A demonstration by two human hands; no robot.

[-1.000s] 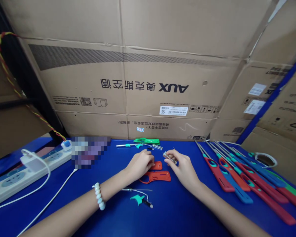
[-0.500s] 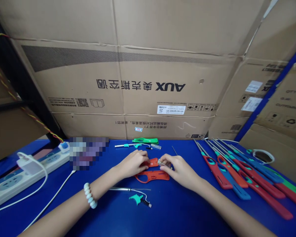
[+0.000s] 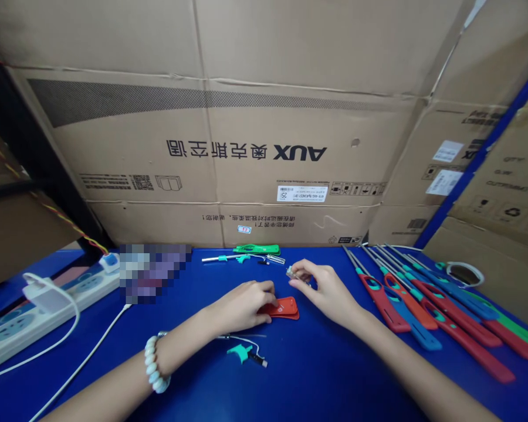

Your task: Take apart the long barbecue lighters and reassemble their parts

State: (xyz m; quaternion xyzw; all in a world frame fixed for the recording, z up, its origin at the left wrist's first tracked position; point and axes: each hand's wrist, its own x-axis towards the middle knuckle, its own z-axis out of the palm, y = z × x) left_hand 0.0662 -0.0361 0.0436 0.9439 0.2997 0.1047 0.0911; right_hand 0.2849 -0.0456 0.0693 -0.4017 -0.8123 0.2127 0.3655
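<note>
My left hand (image 3: 249,305) is closed on the orange lighter casing (image 3: 286,308), whose two halves lie stacked on the blue table. Its fingers cover the casing's left end. To the right and slightly higher, my right hand (image 3: 323,288) pinches a small whitish, see-through part (image 3: 293,273); the fingers hide most of it. Below my left hand lie a metal lighter tube (image 3: 223,337), partly behind the wrist, a teal trigger (image 3: 240,353) and a small black igniter (image 3: 258,360) with a white wire.
Green casing halves (image 3: 257,249) and another metal tube (image 3: 217,259) with teal parts lie at the back. Several long lighters (image 3: 422,310) are grouped at the right. A white power strip (image 3: 48,310) with cables runs along the left. Cardboard (image 3: 246,117) walls the back.
The two orange halves were apart; now one lies on the other under my left hand. My right hand has moved slightly up and away from them with the small part.
</note>
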